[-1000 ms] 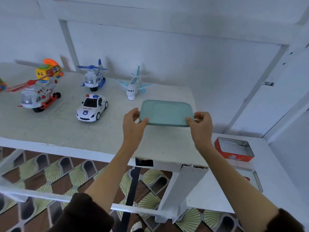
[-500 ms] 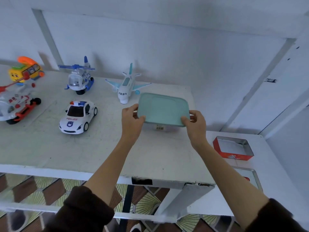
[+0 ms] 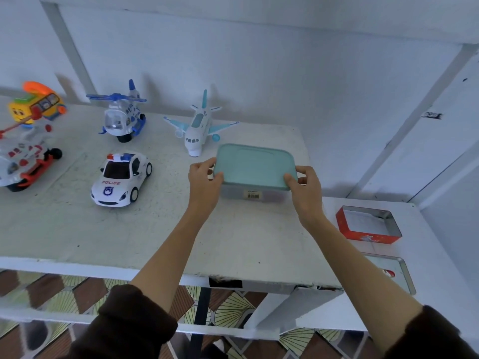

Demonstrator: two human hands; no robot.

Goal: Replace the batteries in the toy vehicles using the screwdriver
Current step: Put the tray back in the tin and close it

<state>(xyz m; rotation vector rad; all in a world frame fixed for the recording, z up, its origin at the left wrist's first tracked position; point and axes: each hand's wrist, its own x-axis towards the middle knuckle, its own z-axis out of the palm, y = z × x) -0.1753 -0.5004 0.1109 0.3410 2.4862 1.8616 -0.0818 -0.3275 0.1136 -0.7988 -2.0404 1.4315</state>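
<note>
From the head view I see my left hand [image 3: 204, 182] and my right hand [image 3: 305, 189] gripping the two ends of a clear box with a green lid [image 3: 255, 167], which sits on the white table [image 3: 77, 229]. The toy plane [image 3: 198, 125] is just beside it on the far left. The police car [image 3: 120, 178] and blue helicopter [image 3: 121, 116] stand further left. A red tin [image 3: 368, 224] lies at the right, on a lower shelf.

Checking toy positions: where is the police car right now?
In the head view, the police car stands left of centre on the table, in front of the blue helicopter, apart from the left hand.
</note>
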